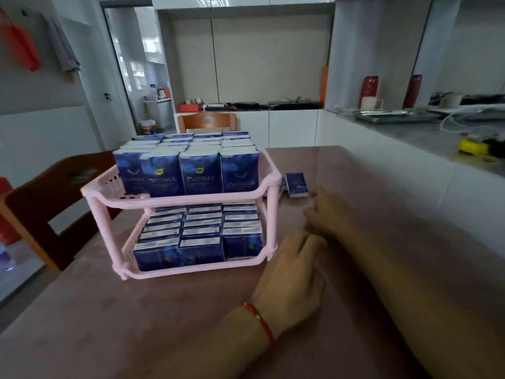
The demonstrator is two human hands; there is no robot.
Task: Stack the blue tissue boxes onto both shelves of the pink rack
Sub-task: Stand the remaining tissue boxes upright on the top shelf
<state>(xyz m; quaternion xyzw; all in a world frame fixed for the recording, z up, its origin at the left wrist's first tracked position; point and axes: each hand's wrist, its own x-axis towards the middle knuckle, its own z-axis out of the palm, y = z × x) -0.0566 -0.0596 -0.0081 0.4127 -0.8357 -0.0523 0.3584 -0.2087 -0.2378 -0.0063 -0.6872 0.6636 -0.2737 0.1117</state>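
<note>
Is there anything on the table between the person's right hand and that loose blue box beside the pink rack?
No. In the head view only bare table lies between the right hand and the loose blue box.

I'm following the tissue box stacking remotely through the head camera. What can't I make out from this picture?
- Head view: boxes behind the front rows on both shelves of the pink rack are hidden by the front ones, so no count.
- A second loose box behind the rack's right post is mostly hidden beside the loose tissue box.
- The right hand is motion-blurred; its fingertips are unclear.
- The left hand shows only its back; the palm is hidden.
</note>
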